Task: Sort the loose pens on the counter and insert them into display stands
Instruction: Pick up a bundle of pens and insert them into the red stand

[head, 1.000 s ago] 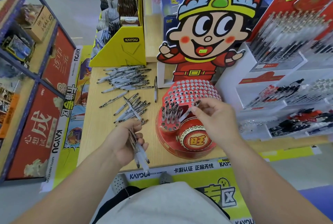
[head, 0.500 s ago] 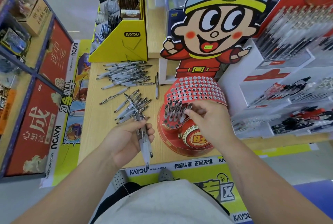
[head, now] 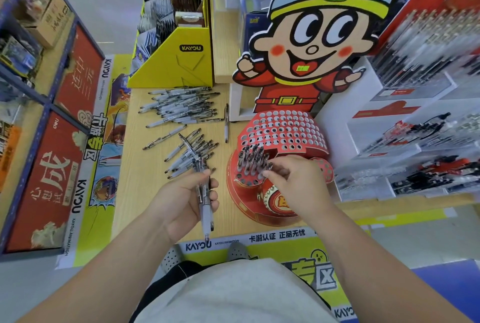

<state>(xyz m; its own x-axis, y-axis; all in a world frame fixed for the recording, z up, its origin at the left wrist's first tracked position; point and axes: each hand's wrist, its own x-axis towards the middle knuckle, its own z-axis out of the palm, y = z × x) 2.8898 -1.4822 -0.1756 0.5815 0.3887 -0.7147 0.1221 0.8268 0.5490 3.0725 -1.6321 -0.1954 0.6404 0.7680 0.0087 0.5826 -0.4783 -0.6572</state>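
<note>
My left hand (head: 185,199) grips a small bundle of clear pens (head: 205,202), tips pointing toward me, over the wooden counter (head: 145,187). My right hand (head: 293,180) pinches the top of one pen (head: 268,167) standing in the lower tier of the red display stand (head: 283,133), whose top is full of round holes. Several pens (head: 250,160) stand in that tier beside it. Loose pens lie in a far pile (head: 181,108) and a nearer pile (head: 191,154), with a single pen (head: 226,125) next to the stand.
A yellow KAYOU cardboard display (head: 181,60) stands behind the piles. A large cartoon cut-out (head: 319,45) rises behind the stand. White tiered racks of packed pens (head: 420,141) fill the right side. A blue shelf with red panels (head: 52,141) lines the left.
My right hand lowered its pen from above the stand into a hole of the lower tier. My left hand turned its bundle more upright and moved slightly up.
</note>
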